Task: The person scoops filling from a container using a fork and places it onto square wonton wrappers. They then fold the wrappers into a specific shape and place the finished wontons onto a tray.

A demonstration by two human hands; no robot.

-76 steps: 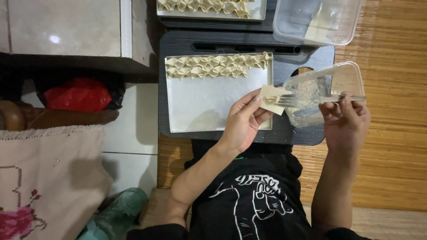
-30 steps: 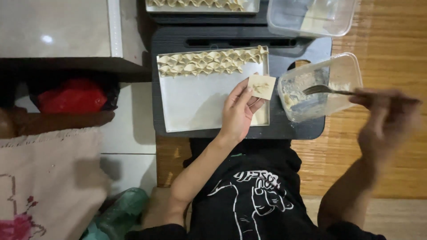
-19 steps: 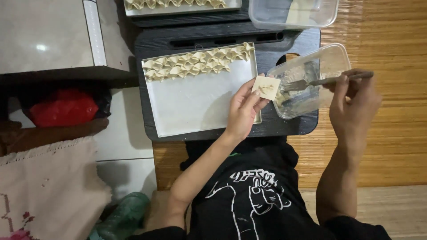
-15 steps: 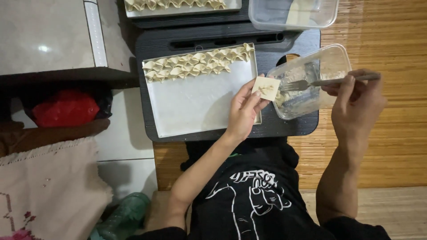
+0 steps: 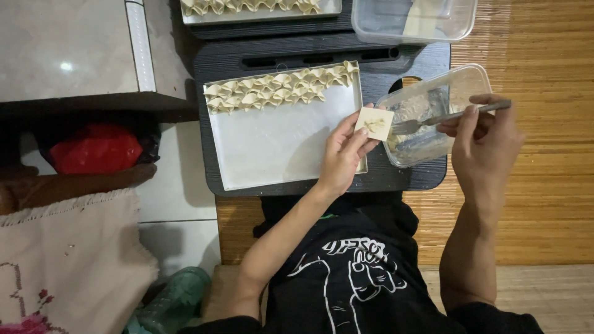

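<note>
My left hand (image 5: pixel 342 151) holds a small square dumpling wrapper (image 5: pixel 374 123) flat on its fingertips, with a dab of filling on it, over the right edge of a white tray (image 5: pixel 278 148). My right hand (image 5: pixel 486 139) grips a metal fork (image 5: pixel 442 117) whose tines point left, close to the wrapper and above a clear plastic container (image 5: pixel 433 111) of filling. Rows of folded dumplings (image 5: pixel 278 88) fill the far end of the tray.
The tray and container rest on a low black table (image 5: pixel 322 55) over a bamboo mat (image 5: pixel 544 93). A second tray of dumplings (image 5: pixel 260 7) and another clear container (image 5: pixel 414 18) lie beyond. A red bag (image 5: pixel 93 148) and a cloth (image 5: pixel 68 260) sit at the left.
My right hand came back from the right with the fork and brought it to the filling container beside the wrapper. A dab of filling now lies on the wrapper.
</note>
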